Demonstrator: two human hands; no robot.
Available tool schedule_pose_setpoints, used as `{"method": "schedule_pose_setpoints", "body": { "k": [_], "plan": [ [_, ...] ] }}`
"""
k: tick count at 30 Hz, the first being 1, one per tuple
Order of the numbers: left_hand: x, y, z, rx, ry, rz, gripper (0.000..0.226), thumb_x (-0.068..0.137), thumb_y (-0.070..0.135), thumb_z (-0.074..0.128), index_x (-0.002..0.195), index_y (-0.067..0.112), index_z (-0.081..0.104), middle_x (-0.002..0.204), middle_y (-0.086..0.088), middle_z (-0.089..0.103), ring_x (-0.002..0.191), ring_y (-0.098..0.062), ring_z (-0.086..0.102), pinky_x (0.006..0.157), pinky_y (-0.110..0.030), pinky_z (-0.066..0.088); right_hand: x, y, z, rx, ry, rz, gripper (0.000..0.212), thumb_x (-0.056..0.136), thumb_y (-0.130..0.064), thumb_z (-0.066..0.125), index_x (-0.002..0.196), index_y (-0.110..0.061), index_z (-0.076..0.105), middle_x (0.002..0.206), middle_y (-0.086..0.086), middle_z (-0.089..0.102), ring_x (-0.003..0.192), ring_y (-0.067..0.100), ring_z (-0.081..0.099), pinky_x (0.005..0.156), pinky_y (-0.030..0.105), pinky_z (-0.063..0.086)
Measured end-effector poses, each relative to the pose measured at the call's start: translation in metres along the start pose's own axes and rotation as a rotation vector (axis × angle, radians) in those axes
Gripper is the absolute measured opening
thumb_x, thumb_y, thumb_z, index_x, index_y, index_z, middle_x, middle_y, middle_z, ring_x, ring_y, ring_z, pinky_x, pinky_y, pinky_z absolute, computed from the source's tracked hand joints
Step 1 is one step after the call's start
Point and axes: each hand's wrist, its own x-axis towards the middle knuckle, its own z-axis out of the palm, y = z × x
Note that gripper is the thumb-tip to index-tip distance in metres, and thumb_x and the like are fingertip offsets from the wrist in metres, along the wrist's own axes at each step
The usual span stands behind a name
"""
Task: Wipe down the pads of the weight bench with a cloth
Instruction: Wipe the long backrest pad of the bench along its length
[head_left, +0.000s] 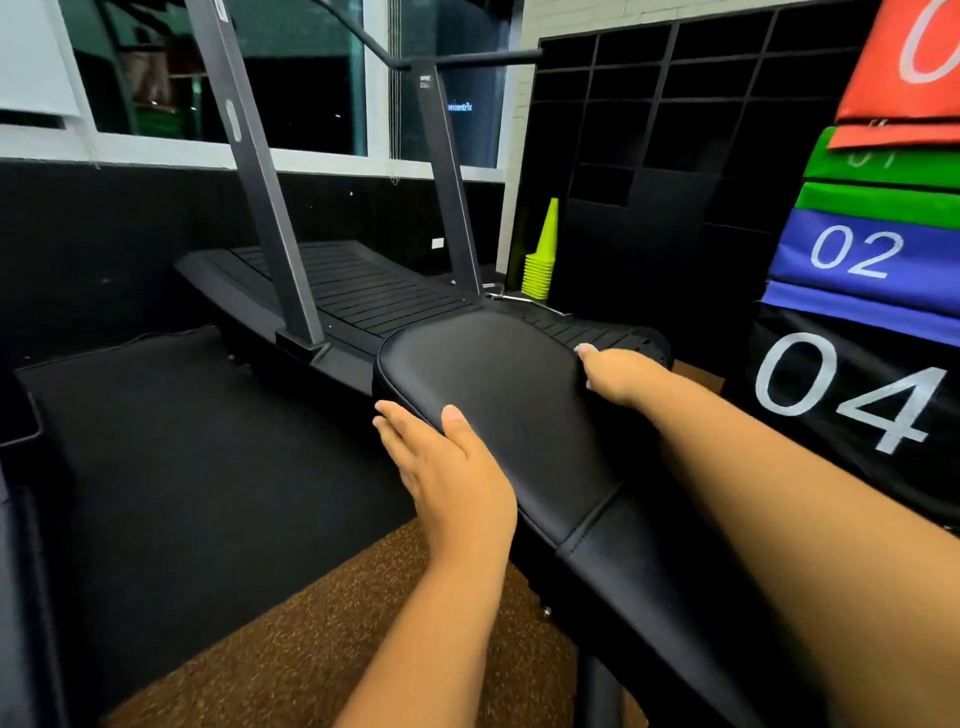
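The weight bench's black seat pad (498, 374) runs from the centre toward the lower right, where a seam joins it to the longer back pad (654, 571). My left hand (447, 462) clasps the seat pad's left edge, thumb on top and fingers reaching down the side. My right hand (618, 376) grips the pad's right edge, fingers curled under it. No cloth shows in either hand or anywhere in view.
A black curved treadmill (363, 291) with grey uprights stands just beyond the bench. A stack of yellow-green cones (543, 260) sits by the black cubby shelving (675, 156). Coloured numbered plyo boxes (862, 260) rise at right. Black mat (208, 457) and brown floor (311, 649) lie at left.
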Motion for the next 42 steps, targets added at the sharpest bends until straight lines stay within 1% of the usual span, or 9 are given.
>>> {"method": "schedule_pose_setpoints", "body": {
  "k": [7, 14, 16, 19, 22, 26, 29, 34, 42],
  "plan": [
    [-0.002, 0.003, -0.006, 0.021, -0.022, -0.010, 0.066, 0.105, 0.037, 0.028, 0.155, 0.015, -0.008, 0.164, -0.005, -0.007, 0.150, -0.021, 0.004, 0.115, -0.028, 0.011, -0.006, -0.047, 0.004, -0.029, 0.097, -0.082, 0.048, 0.103, -0.030, 0.016, 0.148, -0.016, 0.024, 0.149, 0.019, 0.035, 0.132, 0.039, 0.038, 0.109, 0.045, 0.029],
    [-0.003, 0.002, -0.006, 0.002, -0.031, -0.006, 0.066, 0.104, 0.039, 0.027, 0.155, 0.017, -0.009, 0.164, -0.002, -0.008, 0.150, -0.021, 0.006, 0.113, -0.027, 0.015, -0.018, 0.014, 0.006, 0.012, 0.033, 0.026, 0.058, 0.100, -0.055, 0.016, 0.081, -0.016, 0.056, 0.111, 0.011, 0.056, 0.107, 0.028, 0.053, 0.087, 0.036, 0.034],
    [-0.004, 0.002, -0.005, -0.017, -0.025, -0.002, 0.066, 0.104, 0.039, 0.027, 0.155, 0.019, -0.009, 0.164, 0.000, -0.009, 0.150, -0.019, 0.004, 0.111, -0.025, 0.015, -0.009, 0.014, 0.002, 0.008, -0.017, 0.034, 0.064, 0.102, -0.049, 0.015, 0.098, -0.007, 0.063, 0.121, 0.016, 0.057, 0.114, 0.029, 0.053, 0.097, 0.036, 0.033],
    [-0.004, 0.000, -0.004, -0.036, -0.020, 0.000, 0.066, 0.104, 0.040, 0.027, 0.155, 0.021, -0.010, 0.164, 0.002, -0.009, 0.150, -0.017, 0.002, 0.106, -0.019, 0.012, 0.004, -0.010, -0.004, -0.007, -0.052, 0.029, 0.046, 0.106, -0.026, 0.022, 0.146, -0.006, 0.036, 0.151, 0.016, 0.037, 0.135, 0.031, 0.038, 0.108, 0.036, 0.026],
    [-0.004, -0.002, -0.005, -0.036, -0.023, 0.008, 0.066, 0.103, 0.040, 0.028, 0.155, 0.021, -0.010, 0.164, 0.003, -0.009, 0.150, -0.015, 0.002, 0.107, -0.018, 0.011, 0.013, -0.046, -0.008, 0.024, -0.026, -0.019, 0.046, 0.106, -0.021, 0.021, 0.150, -0.009, 0.028, 0.156, 0.014, 0.028, 0.140, 0.030, 0.032, 0.110, 0.035, 0.024],
    [0.001, -0.005, -0.003, -0.036, -0.015, 0.023, 0.067, 0.103, 0.039, 0.029, 0.155, 0.019, -0.008, 0.164, 0.002, -0.008, 0.150, -0.016, 0.002, 0.113, -0.023, 0.011, 0.025, -0.096, 0.001, -0.041, 0.066, -0.124, 0.059, 0.102, -0.048, 0.011, 0.151, -0.017, 0.023, 0.154, 0.018, 0.028, 0.140, 0.038, 0.028, 0.113, 0.046, 0.022],
    [0.003, -0.007, -0.004, -0.025, -0.013, 0.029, 0.067, 0.103, 0.038, 0.030, 0.155, 0.017, -0.007, 0.164, -0.001, -0.007, 0.150, -0.017, 0.002, 0.113, -0.022, 0.010, 0.022, -0.125, 0.017, -0.063, 0.123, -0.294, 0.074, 0.090, -0.067, 0.009, 0.140, -0.023, 0.040, 0.143, 0.014, 0.043, 0.132, 0.037, 0.037, 0.107, 0.054, 0.030],
    [0.001, -0.009, -0.014, -0.050, -0.096, 0.030, 0.066, 0.103, 0.040, 0.029, 0.156, 0.020, -0.006, 0.164, 0.001, -0.008, 0.149, -0.012, -0.001, 0.107, -0.016, 0.005, -0.026, -0.112, 0.026, -0.032, 0.041, -0.612, 0.051, 0.104, -0.043, 0.017, 0.152, -0.025, 0.019, 0.160, 0.005, 0.017, 0.147, 0.028, 0.010, 0.117, 0.053, 0.006],
    [-0.025, -0.030, -0.050, -0.200, -0.271, -0.159, 0.051, 0.102, 0.046, 0.033, 0.151, 0.036, 0.026, 0.156, 0.013, 0.027, 0.143, -0.011, 0.027, 0.115, -0.032, 0.025, -0.007, -0.056, 0.014, 0.023, 0.168, -0.238, 0.052, 0.103, -0.043, 0.020, 0.151, -0.023, 0.023, 0.151, 0.014, 0.031, 0.136, 0.037, 0.030, 0.110, 0.049, 0.023]
  ]
}}
